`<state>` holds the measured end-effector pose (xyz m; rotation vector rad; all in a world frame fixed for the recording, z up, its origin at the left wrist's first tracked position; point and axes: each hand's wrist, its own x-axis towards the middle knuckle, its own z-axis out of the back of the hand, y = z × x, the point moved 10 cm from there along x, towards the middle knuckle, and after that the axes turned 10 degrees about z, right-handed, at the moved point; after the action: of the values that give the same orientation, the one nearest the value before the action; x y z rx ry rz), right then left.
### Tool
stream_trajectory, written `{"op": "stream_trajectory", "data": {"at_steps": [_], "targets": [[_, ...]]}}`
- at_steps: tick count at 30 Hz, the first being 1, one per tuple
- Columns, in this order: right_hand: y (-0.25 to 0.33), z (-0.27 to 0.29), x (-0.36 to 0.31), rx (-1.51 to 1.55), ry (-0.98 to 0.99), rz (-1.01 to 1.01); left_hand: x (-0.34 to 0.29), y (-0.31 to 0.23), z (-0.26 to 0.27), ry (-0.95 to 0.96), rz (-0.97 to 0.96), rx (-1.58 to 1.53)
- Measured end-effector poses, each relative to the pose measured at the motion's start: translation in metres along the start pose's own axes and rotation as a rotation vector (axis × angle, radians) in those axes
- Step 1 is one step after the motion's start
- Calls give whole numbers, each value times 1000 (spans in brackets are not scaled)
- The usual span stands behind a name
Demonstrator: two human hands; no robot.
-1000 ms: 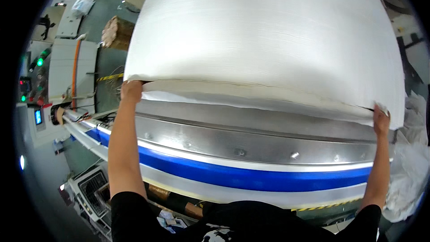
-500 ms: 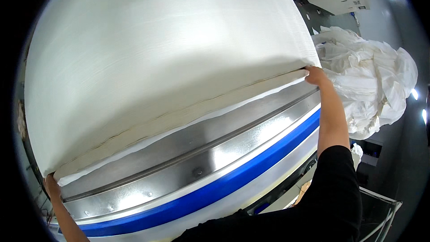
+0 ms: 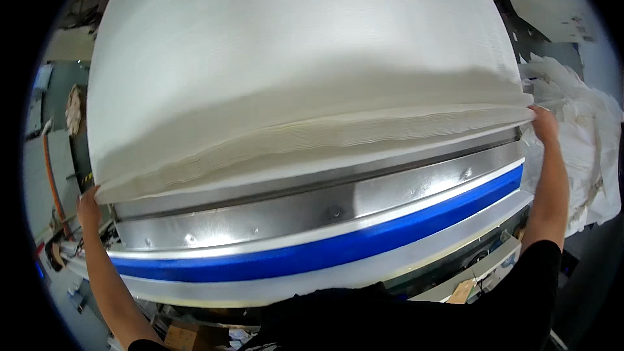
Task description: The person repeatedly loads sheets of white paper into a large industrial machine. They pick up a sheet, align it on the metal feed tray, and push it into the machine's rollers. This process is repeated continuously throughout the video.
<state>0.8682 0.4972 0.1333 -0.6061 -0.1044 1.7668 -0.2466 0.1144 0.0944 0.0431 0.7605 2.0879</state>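
A wide stack of thin white sheets, cloth or paper, covers the far part of the worktop and runs out of view at the top. Its near edge shows many layers, wavy and slightly lifted above a shiny metal strip. At the left end of that edge, my left hand is closed on the corner of the stack. My right hand grips the opposite corner, fingers partly hidden by the sheets. Both arms are stretched wide apart.
A blue band and a pale rail run along the near side. To the right lies a large heap of crumpled white sheeting; a white machine stands beyond it. An orange hose hangs at the left. A cardboard box sits low.
The view has turned and levelled. The stack's near edge now shows more of its layers, fanned out and raised. Both hands still hold its ends.
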Motion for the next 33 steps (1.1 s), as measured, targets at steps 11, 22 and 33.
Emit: {"op": "stream_trajectory", "data": {"at_steps": [11, 22, 33], "targets": [[-17, -50, -112, -55, 173, 213, -140, 25, -41, 215, -188, 127], [29, -157, -201, -338, 677, 286, -232, -43, -152, 793, -294, 489], [-30, -222, -219, -199, 504, 318, -197, -4, -131, 645, 220, 506]]}}
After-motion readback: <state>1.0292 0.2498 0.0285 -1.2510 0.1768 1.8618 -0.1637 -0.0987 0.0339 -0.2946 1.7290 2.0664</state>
